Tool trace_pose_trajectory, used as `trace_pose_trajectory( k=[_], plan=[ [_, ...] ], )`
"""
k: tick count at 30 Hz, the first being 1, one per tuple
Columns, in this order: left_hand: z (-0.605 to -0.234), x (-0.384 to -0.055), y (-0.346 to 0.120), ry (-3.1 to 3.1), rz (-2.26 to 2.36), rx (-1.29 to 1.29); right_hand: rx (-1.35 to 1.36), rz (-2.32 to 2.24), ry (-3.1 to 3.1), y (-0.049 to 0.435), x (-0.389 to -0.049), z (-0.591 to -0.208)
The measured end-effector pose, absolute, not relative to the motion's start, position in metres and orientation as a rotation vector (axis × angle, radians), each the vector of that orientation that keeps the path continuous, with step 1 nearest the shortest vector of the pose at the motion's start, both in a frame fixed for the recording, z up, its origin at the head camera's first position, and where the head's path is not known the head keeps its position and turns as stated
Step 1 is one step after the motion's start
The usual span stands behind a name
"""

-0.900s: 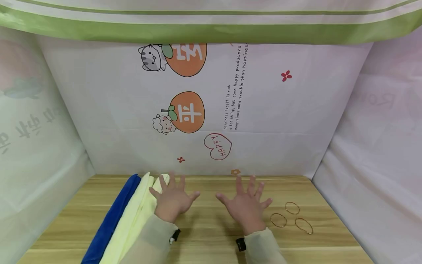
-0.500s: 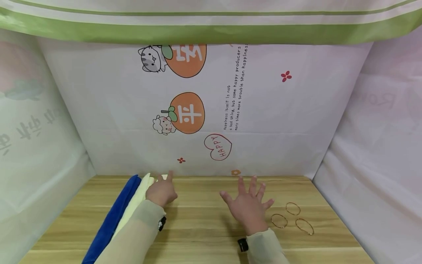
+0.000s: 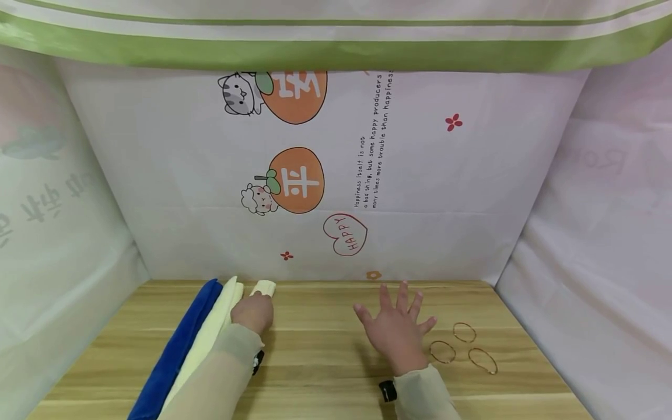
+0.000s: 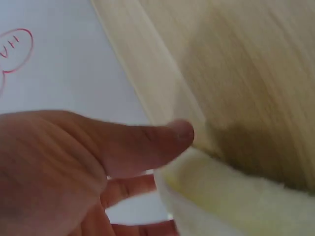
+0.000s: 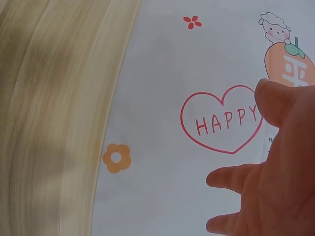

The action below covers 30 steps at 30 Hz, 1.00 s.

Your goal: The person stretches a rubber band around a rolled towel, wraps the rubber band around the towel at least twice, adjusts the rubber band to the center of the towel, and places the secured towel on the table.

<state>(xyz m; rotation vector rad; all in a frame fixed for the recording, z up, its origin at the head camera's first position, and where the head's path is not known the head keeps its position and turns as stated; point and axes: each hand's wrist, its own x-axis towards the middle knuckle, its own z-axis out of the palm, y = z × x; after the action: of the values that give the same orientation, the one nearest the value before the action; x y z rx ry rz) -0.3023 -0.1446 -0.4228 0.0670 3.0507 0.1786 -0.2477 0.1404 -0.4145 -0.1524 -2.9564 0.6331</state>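
Two pale yellow folded cloths lie side by side at the left: one cloth (image 3: pixel 209 332) against a blue folded cloth (image 3: pixel 175 353), the other (image 3: pixel 264 287) mostly hidden under my left hand (image 3: pixel 253 312). In the left wrist view the thumb (image 4: pixel 172 136) lies at the near edge of this yellow cloth (image 4: pixel 216 191), and the fingers reach round its other side, pinching it. My right hand (image 3: pixel 396 335) is held over the table with fingers spread, holding nothing. In the right wrist view its thumb and fingers (image 5: pixel 231 178) stand out in front of the printed wall.
Three thin reddish loops (image 3: pixel 464 332) lie on the wooden table (image 3: pixel 320 361) just right of my right hand. A white printed sheet (image 3: pixel 420 175) rises behind the table, with white sheets at both sides. A green-striped edge (image 3: pixel 336 53) hangs across the top.
My left hand has moved left from its spread pose, lowered onto the right-hand yellow cloth and curled its fingers on it. The right hand stays spread, nearly still.
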Motion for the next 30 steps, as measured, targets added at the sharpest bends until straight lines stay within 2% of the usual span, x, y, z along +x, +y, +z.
trace_pose_trajectory(
  k=[6,15,20,24,30],
  plan=[
    [-0.415,-0.301,-0.129,2.994,0.285,0.357,-0.154,0.640,-2.971,0.144,-0.247,-0.414],
    [-0.424,-0.298,-0.109,2.986,0.203,0.465,-0.157,0.655,-2.984,0.149,-0.246,-0.411],
    [-0.434,-0.291,-0.094,3.004,0.170,0.640,-0.168,0.638,-2.993,0.158,-0.247,-0.411],
    [-0.437,-0.286,-0.084,3.028,0.124,0.747,-0.167,0.638,-2.998,0.171,-0.250,-0.408],
    [-0.433,-0.280,-0.071,3.026,0.079,0.764,-0.153,0.643,-3.016,0.204,-0.251,-0.398]
  ],
)
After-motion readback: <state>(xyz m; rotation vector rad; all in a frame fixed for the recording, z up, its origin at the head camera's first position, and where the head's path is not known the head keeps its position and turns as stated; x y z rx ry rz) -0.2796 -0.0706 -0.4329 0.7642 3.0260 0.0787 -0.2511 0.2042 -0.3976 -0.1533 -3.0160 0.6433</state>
